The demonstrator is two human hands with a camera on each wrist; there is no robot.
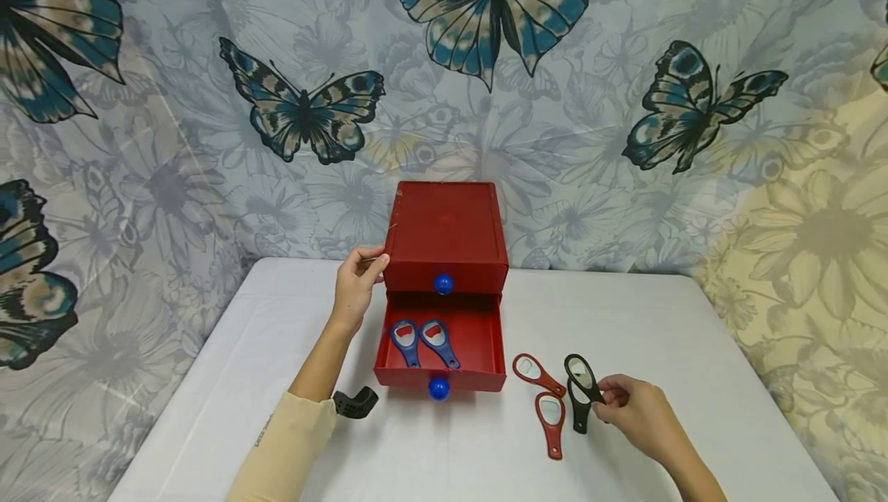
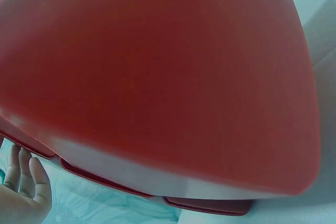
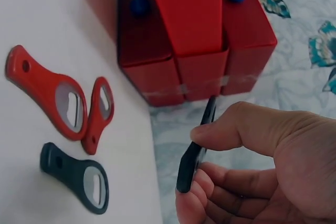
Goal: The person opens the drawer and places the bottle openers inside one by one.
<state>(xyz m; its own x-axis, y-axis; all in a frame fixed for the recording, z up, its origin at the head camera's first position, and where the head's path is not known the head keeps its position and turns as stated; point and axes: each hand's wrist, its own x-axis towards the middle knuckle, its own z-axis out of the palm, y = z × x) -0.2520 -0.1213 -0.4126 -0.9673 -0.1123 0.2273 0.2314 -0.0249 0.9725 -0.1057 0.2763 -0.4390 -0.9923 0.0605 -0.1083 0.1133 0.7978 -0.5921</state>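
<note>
My right hand point(image 1: 634, 413) pinches a black bottle opener point(image 3: 193, 161) between thumb and fingers, raised above the table. Under it lies a second black bottle opener point(image 3: 76, 177). Two red bottle openers point(image 1: 533, 371) point(image 1: 552, 417) lie just left of these. My left hand point(image 1: 357, 286) rests against the left side of a red drawer cabinet point(image 1: 447, 224), its fingers extended in the left wrist view. One drawer point(image 1: 479, 332) of the cabinet is pulled out, with two blue bottle openers point(image 1: 405, 340) point(image 1: 438, 340) lying inside.
A black curved piece point(image 1: 356, 403) is by my left forearm, left of the drawer. Blue round knobs point(image 1: 438, 389) stick out from the drawer fronts. The white table point(image 1: 298, 317) ends at a butterfly-patterned cloth point(image 1: 555, 201) behind the cabinet.
</note>
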